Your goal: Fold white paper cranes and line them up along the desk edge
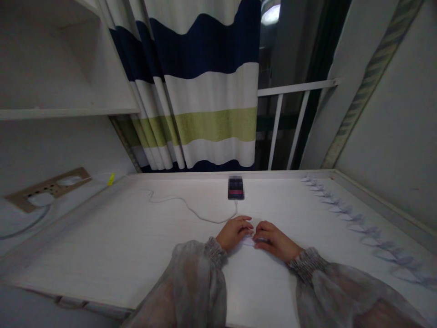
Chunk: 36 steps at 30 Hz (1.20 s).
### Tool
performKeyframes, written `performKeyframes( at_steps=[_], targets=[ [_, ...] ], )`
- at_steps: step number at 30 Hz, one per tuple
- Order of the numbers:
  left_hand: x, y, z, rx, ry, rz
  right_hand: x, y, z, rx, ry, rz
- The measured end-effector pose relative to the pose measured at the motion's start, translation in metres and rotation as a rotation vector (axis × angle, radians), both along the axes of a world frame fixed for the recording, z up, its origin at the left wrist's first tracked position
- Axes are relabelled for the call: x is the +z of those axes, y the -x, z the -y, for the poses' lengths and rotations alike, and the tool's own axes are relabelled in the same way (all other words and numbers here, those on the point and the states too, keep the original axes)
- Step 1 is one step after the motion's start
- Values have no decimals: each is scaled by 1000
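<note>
In the middle of the white desk, my left hand and my right hand face each other with bent fingers. Between them is a small piece of white folded paper, partly covered by the fingers. My left fingertips, one finger wearing a ring, press its left side. The thumb and fingers of my right hand pinch its right edge. Along the right side of the desk runs a row of several folded white paper figures with pointed ends; their exact shape is blurred.
A phone with a pixelated screen lies beyond my hands, joined to a white cable that trails left. The desk has raised edges at the back and right. A wall socket panel, a shelf and a striped curtain surround it.
</note>
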<state>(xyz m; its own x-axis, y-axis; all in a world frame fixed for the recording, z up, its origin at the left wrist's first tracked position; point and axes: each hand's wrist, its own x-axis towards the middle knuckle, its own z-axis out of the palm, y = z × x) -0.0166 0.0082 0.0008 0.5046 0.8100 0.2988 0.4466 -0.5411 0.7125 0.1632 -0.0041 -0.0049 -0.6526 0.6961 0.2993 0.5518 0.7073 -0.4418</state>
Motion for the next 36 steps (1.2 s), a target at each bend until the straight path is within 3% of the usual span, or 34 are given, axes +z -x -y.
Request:
performKeyframes(
  at_steps=[4,12,24,36],
  targets=[
    [0,0,3,77,25,-50,-1,0,2,-18,-10,5],
    [3,3,0,44,157,-181,-4,-1,3,-8,-48,-17],
    [1,1,-2,19,242,-135,-2,0,2,60,-17,-19],
    [2,1,-4,15,274,-151,-3,3,3,41,-11,37]
  ],
)
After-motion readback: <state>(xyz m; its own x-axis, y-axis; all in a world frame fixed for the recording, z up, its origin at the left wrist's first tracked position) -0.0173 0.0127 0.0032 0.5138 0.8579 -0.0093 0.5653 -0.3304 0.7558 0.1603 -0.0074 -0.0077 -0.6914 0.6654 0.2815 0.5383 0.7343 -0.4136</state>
